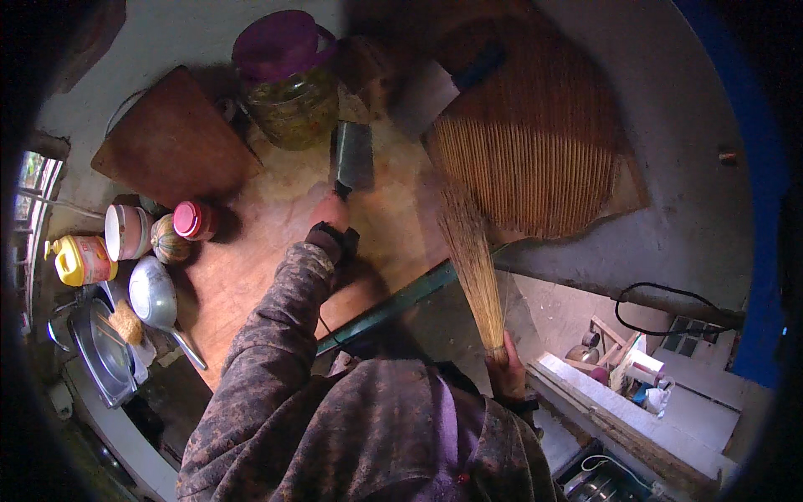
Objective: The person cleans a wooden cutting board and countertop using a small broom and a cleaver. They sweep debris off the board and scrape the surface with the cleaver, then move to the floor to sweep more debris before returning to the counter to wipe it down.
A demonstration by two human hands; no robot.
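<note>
My left hand (331,212) reaches over the wooden tabletop (270,245) and grips the dark handle of a cleaver. The cleaver's broad blade (353,150) points away from me, close to a large glass jar (288,110) with a purple lid. Low on the right, my right hand (507,373) grasps a straw hand broom (480,276) by its bound end. The broom's bristles fan upward to the edge of a ribbed, slatted mat (533,169). A second broad blade (426,94) with a dark blue handle lies by the mat.
A wooden board (179,138) leans at the back left. Along the left stand a red-lidded jar (191,219), a pumpkin (169,240), a pale tub (122,232), a yellow jug (85,260) and a metal dipper (152,292). A metal sink (103,351) lies below. A green edge strip (389,307) bounds the table.
</note>
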